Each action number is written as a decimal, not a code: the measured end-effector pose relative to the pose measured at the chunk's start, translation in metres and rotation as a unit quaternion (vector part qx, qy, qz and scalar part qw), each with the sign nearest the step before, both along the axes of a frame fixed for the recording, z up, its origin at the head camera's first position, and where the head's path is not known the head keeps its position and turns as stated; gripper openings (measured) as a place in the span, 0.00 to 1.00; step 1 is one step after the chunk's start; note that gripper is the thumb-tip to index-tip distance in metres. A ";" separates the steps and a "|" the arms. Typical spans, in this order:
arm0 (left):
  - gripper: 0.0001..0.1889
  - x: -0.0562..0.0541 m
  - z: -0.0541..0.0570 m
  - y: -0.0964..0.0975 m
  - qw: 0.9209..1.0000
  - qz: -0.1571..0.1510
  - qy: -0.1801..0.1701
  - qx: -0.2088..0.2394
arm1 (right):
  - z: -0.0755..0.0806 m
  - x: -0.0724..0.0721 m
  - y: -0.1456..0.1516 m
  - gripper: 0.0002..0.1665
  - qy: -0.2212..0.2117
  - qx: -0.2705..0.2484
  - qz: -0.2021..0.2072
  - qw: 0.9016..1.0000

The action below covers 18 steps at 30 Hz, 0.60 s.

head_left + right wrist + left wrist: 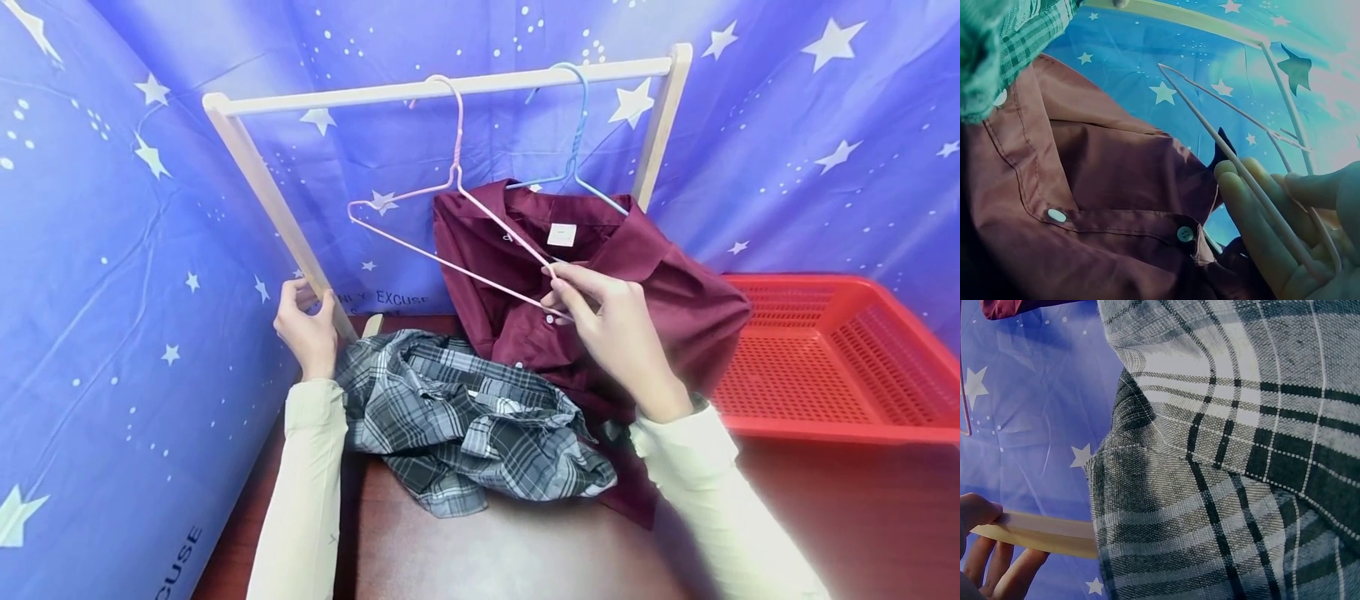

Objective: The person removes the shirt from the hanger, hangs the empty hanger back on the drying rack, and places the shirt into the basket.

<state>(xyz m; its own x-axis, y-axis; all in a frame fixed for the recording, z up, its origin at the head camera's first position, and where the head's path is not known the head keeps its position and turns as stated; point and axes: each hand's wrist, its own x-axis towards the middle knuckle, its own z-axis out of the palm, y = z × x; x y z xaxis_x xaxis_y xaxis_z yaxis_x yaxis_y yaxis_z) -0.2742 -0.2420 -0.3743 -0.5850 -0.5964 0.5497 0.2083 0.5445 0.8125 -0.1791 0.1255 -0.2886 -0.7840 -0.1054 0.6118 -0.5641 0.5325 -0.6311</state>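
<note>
My right hand pinches the right end of a pink wire hanger, thumb on one side and fingers on the other. The hanger's hook loops over the top bar of a wooden rack, and no garment is on it. My left hand grips the rack's left post low down. A grey and black plaid shirt lies crumpled on the table between my forearms. Behind my right hand, a maroon shirt hangs from a blue hanger on the same bar.
To the right stands a red perforated plastic basket. Blue cloth with white stars encloses the back and the left side. The brown table shows in front of the plaid shirt.
</note>
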 end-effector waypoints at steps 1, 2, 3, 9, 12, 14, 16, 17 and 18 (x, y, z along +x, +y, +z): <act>0.12 0.000 0.000 0.000 1.000 0.000 0.000 0.000 | -0.001 0.000 0.000 0.15 -0.002 -0.001 0.005 1.000; 0.12 0.001 -0.001 0.000 1.000 0.000 0.000 0.000 | -0.002 0.000 -0.001 0.15 -0.003 -0.001 0.009 1.000; 0.12 0.001 0.000 0.000 1.000 -0.001 0.000 -0.001 | -0.003 0.000 -0.001 0.15 -0.005 0.000 0.013 1.000; 0.12 0.002 0.001 0.000 1.000 -0.003 0.002 -0.008 | -0.008 0.002 0.002 0.17 -0.025 0.022 0.024 0.999; 0.12 0.002 0.001 0.000 1.000 -0.004 0.003 -0.008 | -0.013 0.005 0.006 0.21 -0.037 0.056 0.021 0.998; 0.12 0.002 0.001 0.000 1.000 -0.005 0.005 -0.009 | -0.017 0.007 0.009 0.23 -0.043 0.080 0.021 0.996; 0.12 0.002 0.000 0.001 1.000 -0.006 0.006 -0.009 | -0.022 0.007 0.012 0.24 -0.061 0.093 0.031 0.993; 0.12 0.002 0.000 0.001 1.000 -0.006 0.007 -0.010 | -0.024 0.008 0.014 0.25 -0.070 0.096 0.036 0.992; 0.12 0.002 0.000 0.001 1.000 -0.006 0.007 -0.010 | -0.026 0.008 0.016 0.25 -0.079 0.099 0.041 0.991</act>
<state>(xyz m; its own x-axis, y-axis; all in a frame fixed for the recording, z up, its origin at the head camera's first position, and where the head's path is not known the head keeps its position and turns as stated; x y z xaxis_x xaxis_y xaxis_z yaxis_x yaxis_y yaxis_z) -0.2722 -0.2412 -0.3743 -0.5839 -0.5782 0.5698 0.2264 0.5581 0.7983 -0.1710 0.1411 -0.3151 -0.8518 -0.2777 0.4441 -0.5134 0.6108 -0.6028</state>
